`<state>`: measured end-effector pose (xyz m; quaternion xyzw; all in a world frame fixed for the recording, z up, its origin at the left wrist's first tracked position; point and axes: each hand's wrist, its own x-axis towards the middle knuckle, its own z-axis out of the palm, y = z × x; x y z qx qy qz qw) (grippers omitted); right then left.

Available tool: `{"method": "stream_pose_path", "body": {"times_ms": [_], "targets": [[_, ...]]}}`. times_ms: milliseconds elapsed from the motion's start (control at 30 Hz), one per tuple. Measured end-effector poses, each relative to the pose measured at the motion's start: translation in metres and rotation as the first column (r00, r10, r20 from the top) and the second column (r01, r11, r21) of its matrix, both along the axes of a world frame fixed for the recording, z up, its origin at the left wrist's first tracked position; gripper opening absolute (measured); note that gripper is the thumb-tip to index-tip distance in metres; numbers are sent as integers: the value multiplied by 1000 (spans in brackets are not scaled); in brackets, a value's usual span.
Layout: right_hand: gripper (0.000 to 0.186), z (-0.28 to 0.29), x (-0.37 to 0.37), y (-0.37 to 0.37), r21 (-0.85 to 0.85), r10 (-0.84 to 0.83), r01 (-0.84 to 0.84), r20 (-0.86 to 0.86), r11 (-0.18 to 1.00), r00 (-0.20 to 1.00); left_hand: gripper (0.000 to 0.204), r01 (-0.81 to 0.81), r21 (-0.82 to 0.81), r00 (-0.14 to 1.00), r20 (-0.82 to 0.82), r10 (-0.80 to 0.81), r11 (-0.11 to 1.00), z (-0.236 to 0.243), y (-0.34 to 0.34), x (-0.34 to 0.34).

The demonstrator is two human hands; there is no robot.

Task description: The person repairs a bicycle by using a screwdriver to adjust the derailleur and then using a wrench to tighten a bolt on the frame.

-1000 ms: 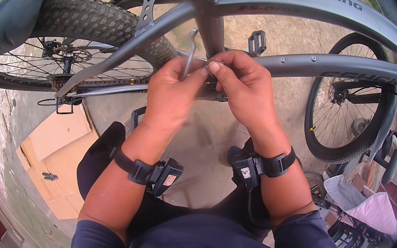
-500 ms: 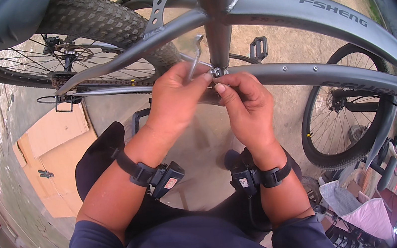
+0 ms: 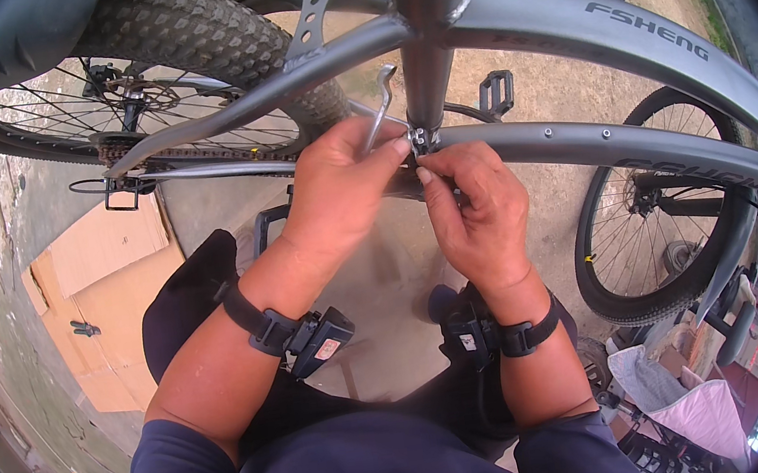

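Note:
My left hand is closed around a slim silver wrench; its bent end points up and away from me. The left thumb tip touches a small silver fitting with bolt heads, at the foot of the seat tube of a grey bicycle frame. Just below and right of that fitting, my right hand has thumb and forefinger pinched together. Whatever lies between those fingertips is too small and hidden to make out.
The knobby rear wheel stands at upper left, with the front wheel at right. A black pedal sticks out beyond the frame. Cardboard with a small dark tool lies at left. Assorted items and a pale cloth fill the lower right.
The bicycle frame appears shifted slightly right in view, and both hands with it. The left hand keeps the wrench; the right fingers stay pinched by the fitting.

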<state>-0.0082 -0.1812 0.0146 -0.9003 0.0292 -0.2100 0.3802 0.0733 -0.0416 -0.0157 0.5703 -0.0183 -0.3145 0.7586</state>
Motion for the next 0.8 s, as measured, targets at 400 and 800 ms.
{"method": "stream_pose_path", "body": {"times_ms": [400,800], "targets": [[13,-3,1,3,-46,-59,55,-81,997,995,16,4,41,1000,0,-4,999,-2,0,0],[2,-8,-1,5,311,-92,169,-247,935,965,15,-13,7,998,-60,14,1000,3,0,-1]]}}
